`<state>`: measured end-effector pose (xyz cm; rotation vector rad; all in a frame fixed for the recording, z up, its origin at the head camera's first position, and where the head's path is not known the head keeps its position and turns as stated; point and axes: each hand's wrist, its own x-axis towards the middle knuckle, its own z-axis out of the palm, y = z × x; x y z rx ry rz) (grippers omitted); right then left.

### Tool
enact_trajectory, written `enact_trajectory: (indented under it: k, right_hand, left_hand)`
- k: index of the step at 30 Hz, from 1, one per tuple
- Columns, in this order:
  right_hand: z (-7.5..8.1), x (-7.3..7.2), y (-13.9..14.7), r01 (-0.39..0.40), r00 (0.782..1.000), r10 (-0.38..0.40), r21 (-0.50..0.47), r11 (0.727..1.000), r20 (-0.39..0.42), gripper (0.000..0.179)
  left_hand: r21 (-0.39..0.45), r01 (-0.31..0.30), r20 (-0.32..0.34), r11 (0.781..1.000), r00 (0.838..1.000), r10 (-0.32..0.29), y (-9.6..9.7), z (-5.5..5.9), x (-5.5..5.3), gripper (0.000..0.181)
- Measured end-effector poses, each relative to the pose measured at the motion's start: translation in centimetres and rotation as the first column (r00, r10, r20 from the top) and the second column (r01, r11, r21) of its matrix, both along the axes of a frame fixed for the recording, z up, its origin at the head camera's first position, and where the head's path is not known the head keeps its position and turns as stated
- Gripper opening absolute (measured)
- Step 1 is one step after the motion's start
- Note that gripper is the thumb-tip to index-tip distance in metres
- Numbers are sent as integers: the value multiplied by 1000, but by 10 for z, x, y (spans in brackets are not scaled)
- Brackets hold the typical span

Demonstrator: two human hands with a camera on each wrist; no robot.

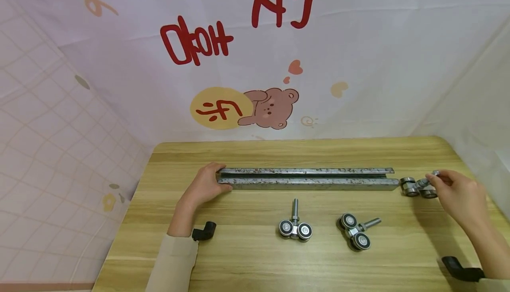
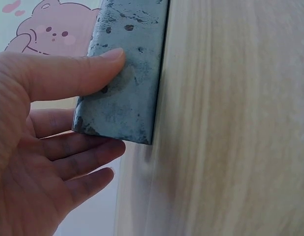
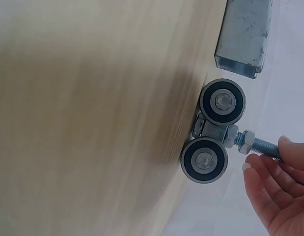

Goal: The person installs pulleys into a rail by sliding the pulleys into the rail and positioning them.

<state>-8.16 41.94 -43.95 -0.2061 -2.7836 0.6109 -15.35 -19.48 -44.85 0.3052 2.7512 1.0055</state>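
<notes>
A slotted metal track (image 1: 307,183) with worn, spotted surfaces lies across the table, its slot facing up. My left hand (image 1: 207,181) grips its left end; in the left wrist view the thumb (image 2: 100,71) presses the near side wall and the fingers are behind and beyond the end. By the track's right end, my right hand (image 1: 462,194) pinches the threaded bolt of a roller trolley (image 3: 213,130). The bolt points up, and the trolley's wheels are at the tabletop, just outside the track's open end (image 3: 237,66). The trolley is apart from the track there.
Two more roller trolleys lie in front of the track: one in the middle (image 1: 295,228) with its bolt pointing away, another (image 1: 354,232) tilted farther right. Black wrist mounts (image 1: 204,231) show at both wrists. A printed cloth wall (image 1: 358,62) stands behind the wooden table (image 1: 247,265).
</notes>
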Motion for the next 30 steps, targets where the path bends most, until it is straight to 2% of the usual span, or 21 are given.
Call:
enact_trajectory:
  k: [5, 12, 17, 23, 30]
  right_hand:
    - [0, -6, 2, -4, 1000, 4, -1, 1000, 21, 43]
    - [-1, -15, 6, -31, 999, 31, 21, 999, -22, 38]
    - [1, -20, 7, -16, 1000, 16, 19, 1000, 3, 37]
    - [2, -24, 4, 25, 1000, -25, -5, 1000, 18, 39]
    - [4, -23, 4, 9, 1000, -9, -46, 999, 4, 40]
  left_hand:
    - [-4, -5, 0, 1000, 1000, 5, -1, 0, 0, 75]
    - [-10, -6, -6, 1000, 1000, 6, -2, -2, 0, 74]
    - [-3, 0, -9, 1000, 1000, 0, -3, -3, 0, 74]
    - [-1, 0, -8, 1000, 1000, 0, -2, -2, 0, 74]
    - [13, -4, -3, 1000, 1000, 4, 0, 2, 0, 72]
